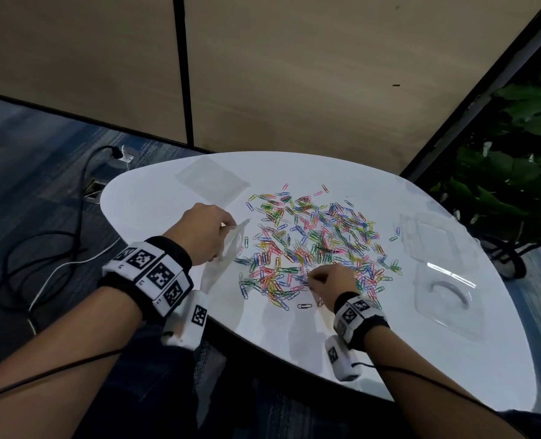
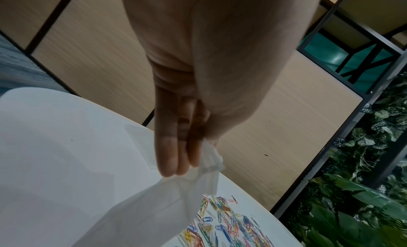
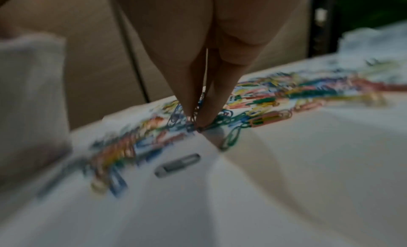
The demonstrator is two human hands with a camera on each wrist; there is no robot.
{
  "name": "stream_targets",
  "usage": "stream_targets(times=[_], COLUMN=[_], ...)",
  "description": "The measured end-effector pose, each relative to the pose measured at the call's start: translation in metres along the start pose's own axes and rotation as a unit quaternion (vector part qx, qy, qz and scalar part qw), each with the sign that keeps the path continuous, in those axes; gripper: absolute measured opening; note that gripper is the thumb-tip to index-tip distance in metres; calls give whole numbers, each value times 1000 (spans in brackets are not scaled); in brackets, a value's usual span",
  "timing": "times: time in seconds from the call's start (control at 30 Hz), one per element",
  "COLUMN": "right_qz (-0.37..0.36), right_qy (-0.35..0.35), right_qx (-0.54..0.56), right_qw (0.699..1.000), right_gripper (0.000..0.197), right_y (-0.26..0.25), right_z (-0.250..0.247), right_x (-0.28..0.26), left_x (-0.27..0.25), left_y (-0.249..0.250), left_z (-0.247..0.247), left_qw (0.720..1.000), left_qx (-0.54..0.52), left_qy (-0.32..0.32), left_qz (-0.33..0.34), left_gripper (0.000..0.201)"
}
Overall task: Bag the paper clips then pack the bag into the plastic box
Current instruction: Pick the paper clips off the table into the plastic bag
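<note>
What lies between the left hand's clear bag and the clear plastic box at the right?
In the head view, only the spread of coloured paper clips on the white table.

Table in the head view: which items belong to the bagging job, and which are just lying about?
Job: paper clips; clear bag held by left hand; plastic box; right hand pinching clips.
Lying about: spare bags, floor cables, plant.

I saw a smooth, glossy white table [image 1: 294,337]; the paper clips [image 1: 313,245] looked coated in bright coloured plastic; the bag [image 2: 154,207] was thin, crinkled, translucent film; the plastic box [image 1: 446,299] was clear and shiny; wall panels [image 1: 294,74] showed matt wood grain.
</note>
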State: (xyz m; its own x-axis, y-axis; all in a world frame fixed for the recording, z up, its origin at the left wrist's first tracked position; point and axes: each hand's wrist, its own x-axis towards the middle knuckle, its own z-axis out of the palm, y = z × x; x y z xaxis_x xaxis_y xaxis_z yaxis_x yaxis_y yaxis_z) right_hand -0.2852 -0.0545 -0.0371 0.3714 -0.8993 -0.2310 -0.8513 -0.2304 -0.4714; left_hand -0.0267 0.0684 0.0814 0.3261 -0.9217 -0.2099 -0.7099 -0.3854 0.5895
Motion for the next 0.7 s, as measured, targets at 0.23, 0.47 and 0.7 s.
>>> stream_targets(times=[0.23,0.47,0.7], right_qz=[103,-18,-49], right_qy=[-62,-174,-116], right_qx=[536,570,403], right_qw=[836,803,906], right_gripper=[9,10,6], right_y=[-43,-126,-152], right_z=[-39,-38,-9], right_x=[-10,-20,-10], left_x=[2,1,-1], left_y=[4,8,7], left_z=[3,5,6], left_qw=[1000,1000,999], left_qx=[-6,-28,-28], left_qy=[1,7,16], left_qz=[-2,13,20], left_gripper=[27,27,29])
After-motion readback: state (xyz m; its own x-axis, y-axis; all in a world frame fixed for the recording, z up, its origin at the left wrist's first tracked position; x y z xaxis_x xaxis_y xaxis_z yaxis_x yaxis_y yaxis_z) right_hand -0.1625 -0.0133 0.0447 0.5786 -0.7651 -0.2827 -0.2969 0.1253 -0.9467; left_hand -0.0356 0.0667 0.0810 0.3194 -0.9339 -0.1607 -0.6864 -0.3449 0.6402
